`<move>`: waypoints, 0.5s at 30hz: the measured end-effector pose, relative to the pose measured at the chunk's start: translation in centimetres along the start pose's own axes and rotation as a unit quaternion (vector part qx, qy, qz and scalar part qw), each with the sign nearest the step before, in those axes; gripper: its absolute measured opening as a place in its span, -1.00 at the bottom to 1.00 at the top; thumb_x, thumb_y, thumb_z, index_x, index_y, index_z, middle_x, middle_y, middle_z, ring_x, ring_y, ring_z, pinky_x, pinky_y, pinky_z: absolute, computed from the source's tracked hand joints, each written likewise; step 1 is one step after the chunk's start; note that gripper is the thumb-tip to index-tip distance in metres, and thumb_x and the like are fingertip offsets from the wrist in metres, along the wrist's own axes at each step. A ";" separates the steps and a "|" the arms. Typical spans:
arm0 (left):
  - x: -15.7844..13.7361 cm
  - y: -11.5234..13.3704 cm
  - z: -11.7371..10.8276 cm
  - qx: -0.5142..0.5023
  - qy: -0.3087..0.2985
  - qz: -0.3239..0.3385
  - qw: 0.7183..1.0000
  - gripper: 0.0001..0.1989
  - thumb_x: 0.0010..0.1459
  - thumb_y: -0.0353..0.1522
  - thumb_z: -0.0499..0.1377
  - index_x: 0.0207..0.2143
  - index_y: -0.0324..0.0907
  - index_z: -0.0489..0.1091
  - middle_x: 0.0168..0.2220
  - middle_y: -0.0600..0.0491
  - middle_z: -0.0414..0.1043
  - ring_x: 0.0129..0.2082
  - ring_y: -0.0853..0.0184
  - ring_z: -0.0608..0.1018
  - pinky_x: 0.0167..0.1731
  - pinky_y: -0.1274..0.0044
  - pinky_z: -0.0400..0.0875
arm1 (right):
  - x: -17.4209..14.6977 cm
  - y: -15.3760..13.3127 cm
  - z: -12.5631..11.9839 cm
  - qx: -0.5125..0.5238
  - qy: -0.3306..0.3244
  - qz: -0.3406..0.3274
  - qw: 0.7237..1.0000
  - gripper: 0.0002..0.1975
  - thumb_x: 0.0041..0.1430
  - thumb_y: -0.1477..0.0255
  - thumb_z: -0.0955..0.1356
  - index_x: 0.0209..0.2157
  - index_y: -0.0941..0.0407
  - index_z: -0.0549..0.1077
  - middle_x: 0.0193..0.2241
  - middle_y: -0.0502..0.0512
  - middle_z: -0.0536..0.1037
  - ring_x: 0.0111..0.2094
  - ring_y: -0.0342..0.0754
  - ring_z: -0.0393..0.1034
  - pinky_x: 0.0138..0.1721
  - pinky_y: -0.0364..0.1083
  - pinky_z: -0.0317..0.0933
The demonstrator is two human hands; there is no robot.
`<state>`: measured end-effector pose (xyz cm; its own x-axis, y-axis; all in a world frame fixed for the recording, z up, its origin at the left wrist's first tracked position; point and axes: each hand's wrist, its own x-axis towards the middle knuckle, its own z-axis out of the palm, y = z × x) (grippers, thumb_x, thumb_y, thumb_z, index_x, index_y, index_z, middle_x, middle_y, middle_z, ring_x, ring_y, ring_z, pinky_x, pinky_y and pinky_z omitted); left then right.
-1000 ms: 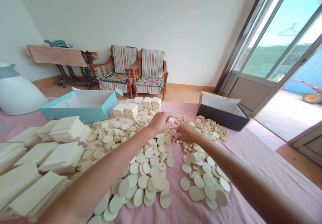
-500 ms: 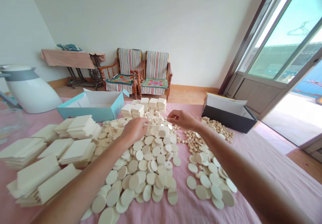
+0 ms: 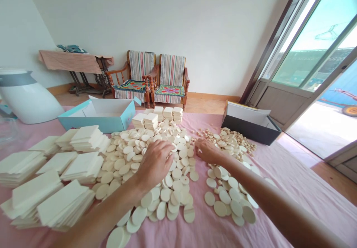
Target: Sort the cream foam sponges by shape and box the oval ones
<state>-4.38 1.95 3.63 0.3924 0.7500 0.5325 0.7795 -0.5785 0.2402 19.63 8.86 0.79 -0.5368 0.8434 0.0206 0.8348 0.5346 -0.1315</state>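
Observation:
My left hand (image 3: pixel 157 160) is over a heap of pale round wooden discs (image 3: pixel 178 173), its fingers bent and the thumb near the fingertips. Whatever may be in its grasp is lost among the discs behind it. To the right, my right hand (image 3: pixel 206 150) has its fingers curled, at the gap between the big heap and a smaller pile of discs (image 3: pixel 235 194). Its fingertips point down and what they hold, if anything, is hidden. Small round wooden pieces (image 3: pixel 240 139) lie beyond the right hand.
Square wooden sheets (image 3: pixel 83 166) stand in several stacks at left, with small square stacks (image 3: pixel 150 119) at the back. A blue box (image 3: pixel 96 123), a black box (image 3: pixel 251 127) and a white jug (image 3: pixel 33 103) rest on the pink cloth (image 3: pixel 290 192). Chairs (image 3: pixel 170 80) stand beyond.
Both hands have come closer to me, the left also shifting right over the discs. More discs now lie on the small pieces beyond my right hand. The view has shifted slightly.

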 end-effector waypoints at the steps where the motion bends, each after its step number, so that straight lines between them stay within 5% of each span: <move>1: -0.4 0.2 0.0 -0.005 0.001 0.002 1.000 -0.83 0.15 -0.45 0.10 -0.23 -0.15 0.44 -0.21 0.01 0.49 -0.14 0.23 0.46 -0.07 0.33 0.33 | -0.2 0.4 -0.2 -0.010 0.003 0.018 1.000 -0.84 0.11 0.56 0.22 -0.35 0.16 0.44 -0.28 0.18 0.49 -0.23 -0.04 0.34 -0.19 -0.11 0.13; 7: -2.5 0.2 0.3 -0.025 0.025 0.020 0.999 -0.81 0.19 -0.45 0.04 -0.22 -0.14 0.44 -0.19 0.01 0.50 -0.12 0.24 0.46 -0.06 0.33 0.32 | -2.3 4.1 -3.2 -0.027 0.062 0.130 0.989 -0.82 0.07 0.57 0.24 -0.31 0.19 0.45 -0.29 0.18 0.48 -0.24 -0.03 0.34 -0.22 -0.12 0.11; 10: -3.0 -0.3 0.7 -0.028 0.040 0.025 0.998 -0.80 0.21 -0.45 0.02 -0.23 -0.16 0.43 -0.20 0.00 0.50 -0.12 0.25 0.47 -0.07 0.33 0.32 | -4.0 5.4 -4.5 0.004 0.037 0.132 0.990 -0.81 0.04 0.58 0.25 -0.32 0.20 0.47 -0.31 0.17 0.49 -0.27 -0.06 0.35 -0.24 -0.15 0.14; 15: -3.1 -0.9 1.2 -0.024 0.053 0.024 0.998 -0.83 0.21 -0.42 0.04 -0.24 -0.16 0.43 -0.21 -0.01 0.51 -0.14 0.25 0.48 -0.09 0.33 0.34 | -6.5 6.3 -5.2 -0.016 -0.058 0.079 0.995 -0.52 -0.17 0.63 0.35 -0.11 0.14 0.45 -0.10 0.19 0.45 -0.02 0.08 0.26 0.00 -0.02 0.08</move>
<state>-5.72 0.52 0.80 0.3734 0.6836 0.6271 0.7359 -0.6298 0.2484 29.00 7.05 5.00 -0.4073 0.9063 -0.1133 0.9125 0.3986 -0.0914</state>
